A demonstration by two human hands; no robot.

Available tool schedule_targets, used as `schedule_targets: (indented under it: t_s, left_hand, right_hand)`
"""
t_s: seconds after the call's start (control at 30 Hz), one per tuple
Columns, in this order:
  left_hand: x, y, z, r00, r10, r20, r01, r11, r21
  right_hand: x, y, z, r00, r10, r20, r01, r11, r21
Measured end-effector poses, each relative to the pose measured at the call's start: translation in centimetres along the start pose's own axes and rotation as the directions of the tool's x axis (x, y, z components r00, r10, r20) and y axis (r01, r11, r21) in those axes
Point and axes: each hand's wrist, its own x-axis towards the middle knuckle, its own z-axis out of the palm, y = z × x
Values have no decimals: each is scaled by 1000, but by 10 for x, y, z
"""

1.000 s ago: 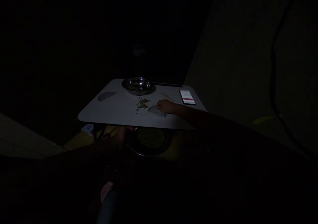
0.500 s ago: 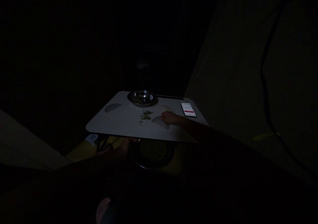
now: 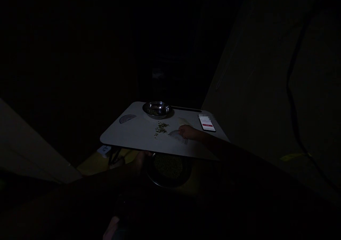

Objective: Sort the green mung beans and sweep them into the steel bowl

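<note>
My right hand (image 3: pixel 188 132) is closed on a clear half-round protractor (image 3: pixel 178 137), its flat side low over the white tabletop (image 3: pixel 128 137). Just left of the protractor lies a loose scatter of small green beans or seeds (image 3: pixel 161 127). Below the table's near edge, my left hand (image 3: pixel 141 159) is closed at the left rim of a dark wide bowl (image 3: pixel 157 184), which holds a mass of the same green pieces (image 3: pixel 168 165). Dim light hides most of the left fingers. Behind the scatter stands a shiny steel bowl (image 3: pixel 157 115) with some pieces inside.
A second protractor (image 3: pixel 127 119) lies at the table's left. On the right side is a lit phone (image 3: pixel 207 123). A pale small heap or sheet (image 3: pixel 183 121) lies behind my right hand. A wall (image 3: pixel 255 108) with a dark cable (image 3: pixel 290 91) rises at right.
The whole view has shifted, so everything sits slightly farther right and lower. My right hand and the protractor are a touch farther from the scatter. The left hand stays at the lower bowl.
</note>
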Motion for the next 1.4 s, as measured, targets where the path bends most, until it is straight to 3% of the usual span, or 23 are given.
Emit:
schedule_targets:
  t_s: [0.27,0.5,0.63,0.87,1.03,1.1,1.2,1.3,1.4]
  left_hand:
    - [1,0,0,998,-31,47,30,1000,5]
    - [0,2,1,997,-12,81,12,1000,4]
    - [5,-1,-1,997,-9,75,9,1000,-10]
    - [6,-2,-2,995,-17,95,20,999,-38]
    - [-1,-1,-1,995,-64,76,65,998,-14]
    - [-2,-1,-2,995,-76,63,78,996,-32]
    - [2,-3,-7,1000,-4,-28,4,1000,-22]
    - [9,-5,-16,986,75,-148,-73,997,19]
    - [19,-8,-27,973,128,-192,-124,992,33]
  right_hand:
    - [5,9,6,998,16,-56,-20,997,-79]
    - [5,17,4,989,98,-111,-91,993,71]
    - [7,22,0,964,132,-230,-139,990,-16]
    - [18,25,5,963,151,-224,-179,978,-109]
    - [32,27,3,941,234,-243,-265,959,-103]
    - [39,25,1,928,281,-243,-309,947,-88]
    - [50,19,2,920,323,-222,-346,935,-75]
    - [58,9,4,938,286,-199,-306,948,-82]
    - [63,1,7,950,246,-194,-266,960,-82]
